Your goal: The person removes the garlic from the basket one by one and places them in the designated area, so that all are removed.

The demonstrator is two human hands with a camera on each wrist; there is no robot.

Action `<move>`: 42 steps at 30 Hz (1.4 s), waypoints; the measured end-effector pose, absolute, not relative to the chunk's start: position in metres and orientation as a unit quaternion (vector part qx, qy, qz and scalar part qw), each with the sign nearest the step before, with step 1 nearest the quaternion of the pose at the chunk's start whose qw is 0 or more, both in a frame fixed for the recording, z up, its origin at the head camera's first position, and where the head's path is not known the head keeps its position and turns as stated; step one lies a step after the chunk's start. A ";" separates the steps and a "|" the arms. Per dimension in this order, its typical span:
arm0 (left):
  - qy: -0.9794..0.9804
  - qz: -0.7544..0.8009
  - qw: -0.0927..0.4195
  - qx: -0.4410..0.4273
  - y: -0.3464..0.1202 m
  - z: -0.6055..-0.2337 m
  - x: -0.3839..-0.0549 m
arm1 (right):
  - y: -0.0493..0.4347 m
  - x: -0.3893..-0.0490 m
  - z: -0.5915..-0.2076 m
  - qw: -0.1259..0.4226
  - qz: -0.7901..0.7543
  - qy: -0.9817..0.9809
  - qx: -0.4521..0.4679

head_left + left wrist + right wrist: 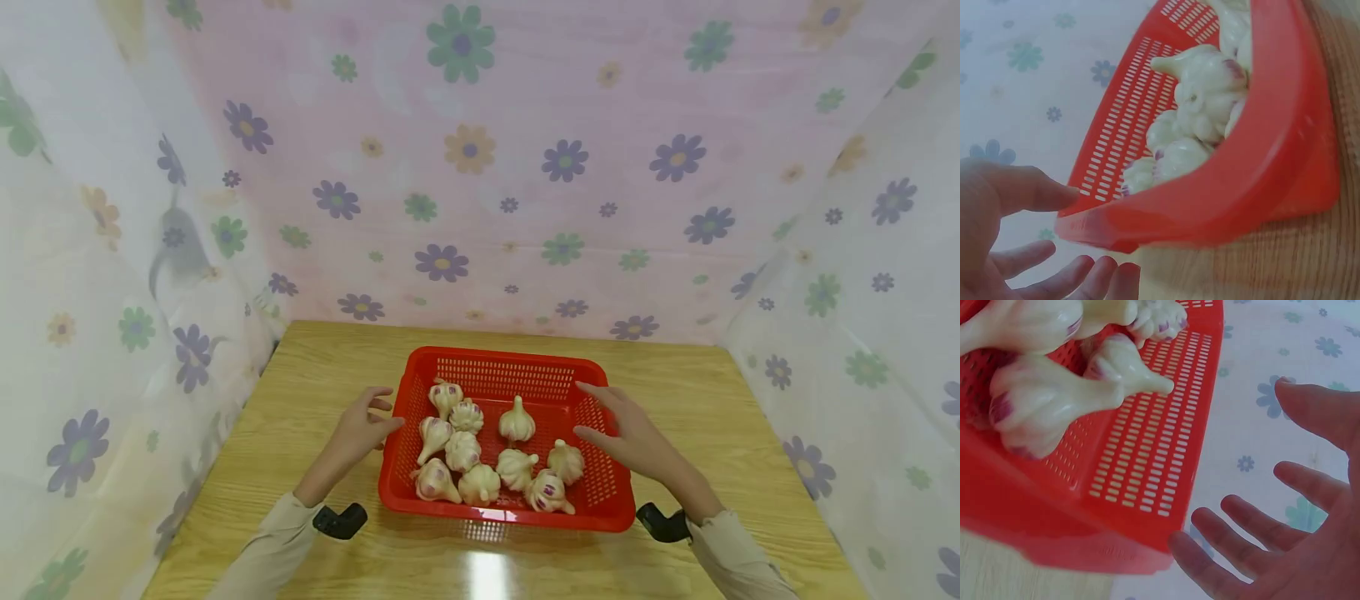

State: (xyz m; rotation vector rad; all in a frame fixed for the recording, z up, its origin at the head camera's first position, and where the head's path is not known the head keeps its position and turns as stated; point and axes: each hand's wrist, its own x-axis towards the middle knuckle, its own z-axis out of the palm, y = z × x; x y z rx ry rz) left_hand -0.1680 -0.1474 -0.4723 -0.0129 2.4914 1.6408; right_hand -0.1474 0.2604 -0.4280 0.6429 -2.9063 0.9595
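A red plastic basket (506, 517) with slotted walls stands on the table, holding several garlic bulbs (462, 451) with white skins and purple patches. Most of the garlic lies towards the left and front of it. My left hand (363, 427) is at the basket's left rim. In the left wrist view its thumb (1035, 190) reaches the rim and the loosely bent fingers stay outside; whether they touch cannot be told. By the right rim is my right hand (630, 433), its fingers (1229, 540) spread apart and nothing held. The right wrist view shows a gap between thumb and basket.
The basket rests on a wood-grain table (330, 367). Flower-printed sheets (510, 167) hang behind and along both sides. Black devices (341, 522) are worn at both wrists, under the cuffs of light sleeves (270, 542).
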 end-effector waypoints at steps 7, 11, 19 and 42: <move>0.786 0.606 0.111 -0.039 -0.142 -0.479 -0.174 | 0.246 -0.159 -0.430 -0.024 0.349 -0.914 0.205; 0.768 0.627 0.122 -0.054 -0.141 -0.480 -0.177 | 0.242 -0.164 -0.433 -0.051 0.374 -0.906 0.191; 0.759 0.632 0.138 -0.067 -0.146 -0.477 -0.180 | 0.229 -0.176 -0.440 -0.124 0.409 -0.890 0.155; 0.759 0.630 0.144 -0.076 -0.146 -0.477 -0.184 | 0.188 -0.214 -0.476 -0.277 0.467 -0.839 0.017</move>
